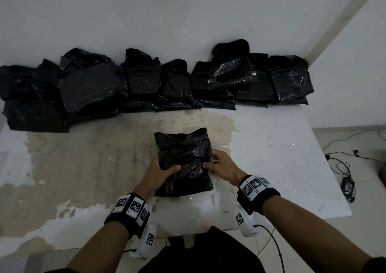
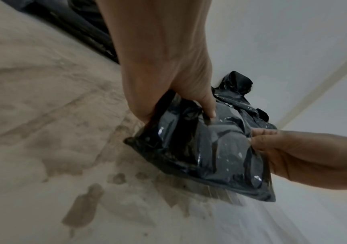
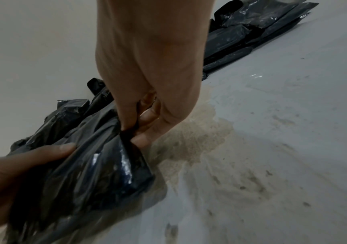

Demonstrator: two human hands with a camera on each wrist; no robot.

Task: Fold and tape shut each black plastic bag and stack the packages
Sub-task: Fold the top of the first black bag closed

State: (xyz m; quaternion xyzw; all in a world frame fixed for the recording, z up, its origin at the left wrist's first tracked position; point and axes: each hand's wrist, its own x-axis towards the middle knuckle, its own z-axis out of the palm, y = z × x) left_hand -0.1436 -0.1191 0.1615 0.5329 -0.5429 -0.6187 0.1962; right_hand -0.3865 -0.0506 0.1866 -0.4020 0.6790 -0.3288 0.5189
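— Black plastic bag [image 1: 183,153] first; where does it sit?

— On the surface [image 1: 271,168], about the middle of its near half, crumpled and bulging; its far end points toward the wall [image 1: 188,11]; both hands are on it.

— And the left hand [image 1: 160,170]?

— It holds the bag's left edge, thumb laid over the top of the plastic, the other fingers hidden under or behind it; in the left wrist view the thumb [image 2: 208,105] presses into a glossy fold of the bag [image 2: 206,148].

— The right hand [image 1: 219,166]?

— Its grip is a pinch; thumb and fingertips close on a gathered bit of plastic at the bag's right edge; the right wrist view shows the fingers [image 3: 147,115] curled tight round that bunched corner of the bag [image 3: 89,173]; the left thumb [image 3: 60,150] lies across the plastic just beside it.

— What else lies about?

— A row of stacked black packages [image 1: 146,82] along the far edge of the surface, against the wall, some leaning on one another; the surface is white with a large worn brownish patch [image 1: 83,157]; off its right side, cables [image 1: 342,168] and a small dark box lie on the floor.
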